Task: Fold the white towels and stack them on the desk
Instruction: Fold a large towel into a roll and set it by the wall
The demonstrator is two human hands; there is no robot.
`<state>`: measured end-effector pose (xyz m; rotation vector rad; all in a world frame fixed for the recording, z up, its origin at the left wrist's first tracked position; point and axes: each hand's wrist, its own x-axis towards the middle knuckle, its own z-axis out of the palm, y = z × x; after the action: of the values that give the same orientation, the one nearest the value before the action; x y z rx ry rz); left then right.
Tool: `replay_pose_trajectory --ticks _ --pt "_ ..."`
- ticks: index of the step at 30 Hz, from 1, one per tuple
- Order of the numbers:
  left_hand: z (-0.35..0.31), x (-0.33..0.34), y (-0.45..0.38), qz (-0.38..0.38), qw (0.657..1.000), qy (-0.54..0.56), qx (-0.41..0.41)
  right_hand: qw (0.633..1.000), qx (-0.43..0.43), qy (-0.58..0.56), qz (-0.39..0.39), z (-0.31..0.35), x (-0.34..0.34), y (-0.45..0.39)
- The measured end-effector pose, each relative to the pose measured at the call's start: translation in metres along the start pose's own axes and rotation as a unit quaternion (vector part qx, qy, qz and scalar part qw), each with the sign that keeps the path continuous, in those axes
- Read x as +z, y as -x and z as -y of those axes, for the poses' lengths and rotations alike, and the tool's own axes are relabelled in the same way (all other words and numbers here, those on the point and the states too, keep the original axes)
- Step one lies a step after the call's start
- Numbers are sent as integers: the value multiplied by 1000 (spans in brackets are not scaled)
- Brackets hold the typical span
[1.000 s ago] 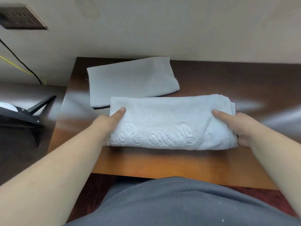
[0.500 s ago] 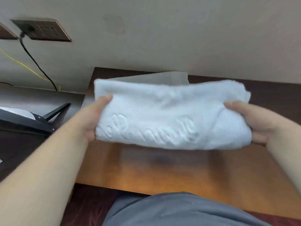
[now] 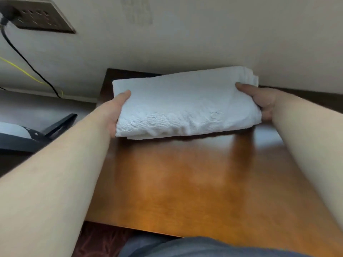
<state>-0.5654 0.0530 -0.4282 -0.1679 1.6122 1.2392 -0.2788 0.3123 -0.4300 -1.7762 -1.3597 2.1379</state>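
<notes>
A grey-clothed lap [image 3: 204, 247] is showing at the near edge, and the bare wooden counter [image 3: 185, 182] is stretching away from it toward the two hands. The left hand [image 3: 113, 115] is gripping the towel [image 3: 185, 106] at its left end — thumb lying on top, fingers hidden beneath. The right hand [image 3: 263, 102] is gripping the right end the same way. Between the two grips the folded towel is sitting at the far side of the counter, embossed lettering facing up; whether another towel is lying under it cannot be told. Beyond the grips the wall [image 3: 204, 34] is rising, with a socket [image 3: 37, 17] and black cable [image 3: 27, 62] far to the left.
</notes>
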Motion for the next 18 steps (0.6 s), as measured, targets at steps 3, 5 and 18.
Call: replay_pose_trajectory --ticks 3,5,18 --pt "1 -2 -11 -27 999 -46 1 1000 -7 -7 -28 -3 0 -5" --pt "-2 -6 -13 -41 996 -80 -1 998 -13 -33 -48 -7 3 -5" --pt "-78 -42 -21 -11 983 -181 30 983 -124 -70 -118 3 46 18"
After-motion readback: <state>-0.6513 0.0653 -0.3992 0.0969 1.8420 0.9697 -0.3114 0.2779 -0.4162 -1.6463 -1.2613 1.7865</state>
